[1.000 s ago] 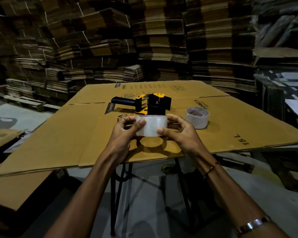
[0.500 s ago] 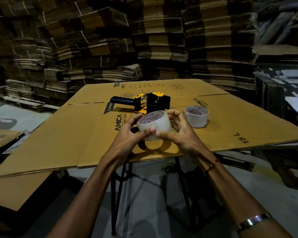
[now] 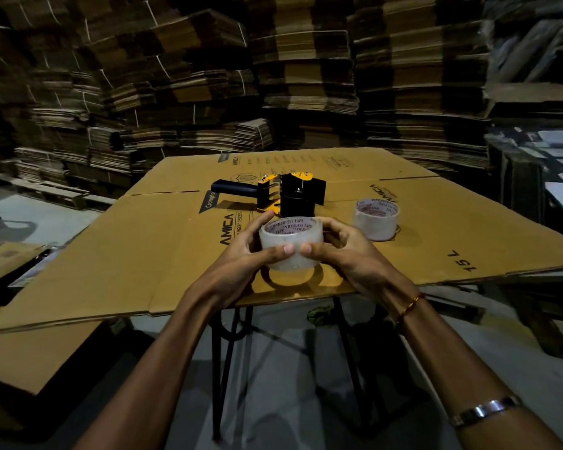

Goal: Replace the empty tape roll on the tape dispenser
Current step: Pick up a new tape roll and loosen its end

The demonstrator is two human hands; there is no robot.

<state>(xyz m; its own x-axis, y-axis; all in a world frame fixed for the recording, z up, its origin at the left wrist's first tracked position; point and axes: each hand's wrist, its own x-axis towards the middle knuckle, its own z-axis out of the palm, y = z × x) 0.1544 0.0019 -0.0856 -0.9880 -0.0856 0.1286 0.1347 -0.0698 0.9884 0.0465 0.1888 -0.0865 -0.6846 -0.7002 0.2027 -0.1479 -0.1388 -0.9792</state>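
A flattened brown cardboard sheet (image 3: 163,254) printed with "AMICA" serves as the top of a table with thin black metal legs (image 3: 223,362).
On the cardboard a black and yellow handheld tape dispenser (image 3: 283,194) lies near the middle, its black handle pointing left. A clear tape roll with a printed white core (image 3: 376,219) stands on its flat side just right of the dispenser, apart from it. The table stands on a grey floor (image 3: 290,384).

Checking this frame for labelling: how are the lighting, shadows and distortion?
Head view: dim overall, the light falling on the cardboard sheet; the tape roll held in the left hand and right hand throws a ring-shaped shadow below it; the cardboard stacks bow with wide-angle distortion, murky and soft towards the edges.
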